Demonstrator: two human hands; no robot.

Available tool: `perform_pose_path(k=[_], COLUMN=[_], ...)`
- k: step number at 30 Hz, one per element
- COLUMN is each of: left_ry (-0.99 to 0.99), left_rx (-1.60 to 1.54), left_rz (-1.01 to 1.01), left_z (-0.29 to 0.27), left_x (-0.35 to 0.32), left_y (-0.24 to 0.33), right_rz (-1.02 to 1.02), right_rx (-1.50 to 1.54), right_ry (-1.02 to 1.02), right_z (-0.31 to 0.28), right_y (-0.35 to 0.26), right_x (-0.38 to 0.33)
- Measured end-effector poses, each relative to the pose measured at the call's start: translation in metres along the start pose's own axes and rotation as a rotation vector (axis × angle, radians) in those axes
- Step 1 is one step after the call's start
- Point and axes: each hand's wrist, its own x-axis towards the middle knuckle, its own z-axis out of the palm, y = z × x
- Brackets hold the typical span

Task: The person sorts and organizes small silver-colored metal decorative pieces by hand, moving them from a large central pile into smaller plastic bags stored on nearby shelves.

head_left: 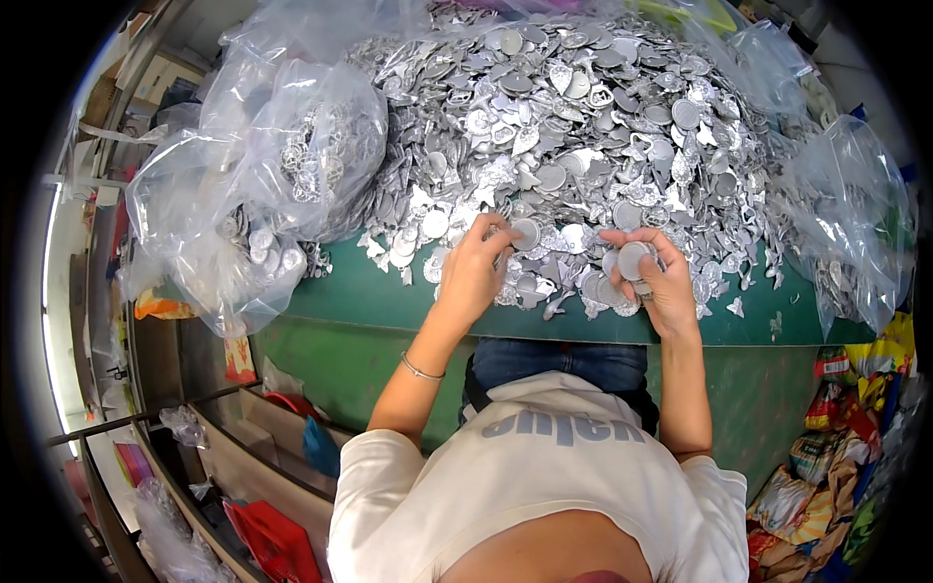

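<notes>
A large heap of small silver metal pieces [544,117], many of them round discs and others shaped like charms, spreads over the green table. At the heap's near edge my left hand [474,260] is closed, thumb and fingers pinching a round silver disc [526,233]. To its right my right hand [661,275] curls round several round silver discs [634,260], which lie stacked against its fingers. More loose discs and flower-shaped pieces [601,290] lie on the table between the two hands.
Clear plastic bags of silver pieces [335,146] stand left of the heap, and another clear bag [855,214] hangs at the right. The green table's front edge [389,325] runs before me. Colourful packages [816,457] lie lower right; wooden compartments [262,437] stand lower left.
</notes>
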Motion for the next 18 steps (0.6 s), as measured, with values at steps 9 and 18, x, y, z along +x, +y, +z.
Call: perform_pose_path(k=[9, 18], left_ry=[0.060, 0.147], left_rx=[-0.153, -0.236], left_rz=[-0.111, -0.114], left_z=[-0.004, 0.003], left_x=[-0.005, -0.009], left_y=[0.000, 0.011], right_rz=[-0.013, -0.182], right_rx=[-0.504, -0.671], right_ry=[0.138, -0.066], right_z=[0.039, 0.014], right_y=[-0.007, 0.003], right_x=[0.028, 0.034])
